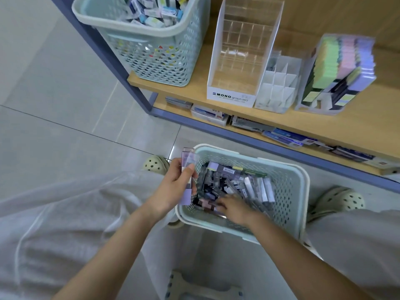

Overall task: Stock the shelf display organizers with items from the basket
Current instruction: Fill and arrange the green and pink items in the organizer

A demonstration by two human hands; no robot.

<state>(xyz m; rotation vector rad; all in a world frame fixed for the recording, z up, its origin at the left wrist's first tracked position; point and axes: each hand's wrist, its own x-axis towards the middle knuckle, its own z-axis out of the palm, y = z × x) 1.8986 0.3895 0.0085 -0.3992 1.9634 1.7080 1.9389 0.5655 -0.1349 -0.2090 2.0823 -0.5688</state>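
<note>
- Left hand: fingers curled round several packs above the left rim of the basket, probably collecting a batch.
- Right hand: down among packs inside basket; blurred, grasp cannot be told.
- Clear organizer, white organizer: unfilled, at shelf front edge.

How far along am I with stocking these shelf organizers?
Done: the clear organizer is full of pastel packs. In hand: your left hand grips purple packs; your right hand reaches into the floor basket. To do: the MONO organizer and white divided organizer stand empty; the basket holds many more.
</note>
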